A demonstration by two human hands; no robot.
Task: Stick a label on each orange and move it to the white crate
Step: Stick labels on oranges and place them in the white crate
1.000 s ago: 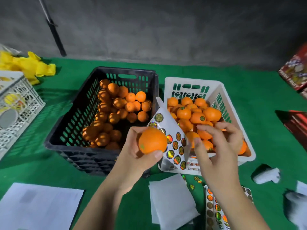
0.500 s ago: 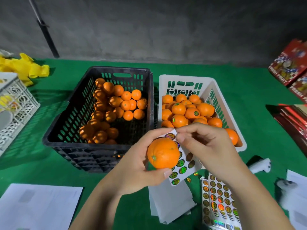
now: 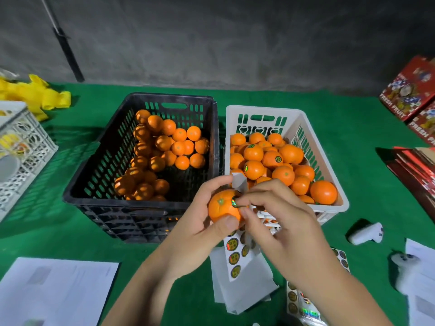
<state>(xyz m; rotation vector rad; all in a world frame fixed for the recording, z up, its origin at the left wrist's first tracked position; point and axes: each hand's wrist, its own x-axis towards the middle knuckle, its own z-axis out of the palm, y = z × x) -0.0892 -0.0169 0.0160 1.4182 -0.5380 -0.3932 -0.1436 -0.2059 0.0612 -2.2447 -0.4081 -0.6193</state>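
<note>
A green table (image 3: 353, 118) fills the view, its near edge and both sides cut off. On it stand two crates side by side, almost touching: a black crate (image 3: 98, 184) on the left with loose unlabelled oranges (image 3: 164, 147), too heaped to count, and a white crate (image 3: 294, 118) on the right piled with labelled oranges (image 3: 277, 161), some hidden under others. A third, white lattice crate (image 3: 21, 147) sits at the far left, cut off by the frame, its contents hard to make out. Red boxes (image 3: 409, 90) reading "FRESH FRUIT" lie at the right edge, partly out of view. A white sheet (image 3: 56, 290) lies at the lower left, more paper (image 3: 421, 278) at the lower right, both cropped. Two hands meet in front of the white crate. The left hand (image 3: 195, 234) grips one orange (image 3: 221, 208), fingers curled round it, just above the table between the crates' near corners. The right hand (image 3: 284, 222) pinches a shiny round label (image 3: 235, 201) against that orange, beside its stem end. A label sheet (image 3: 237, 255) hangs below the hands, mostly hidden; four labels on it show plainly. How it is held cannot be seen. Another sheet (image 3: 299, 302) lies under the right forearm, largely covered. Two small white objects (image 3: 366, 234) lie at the right, unclear.
</note>
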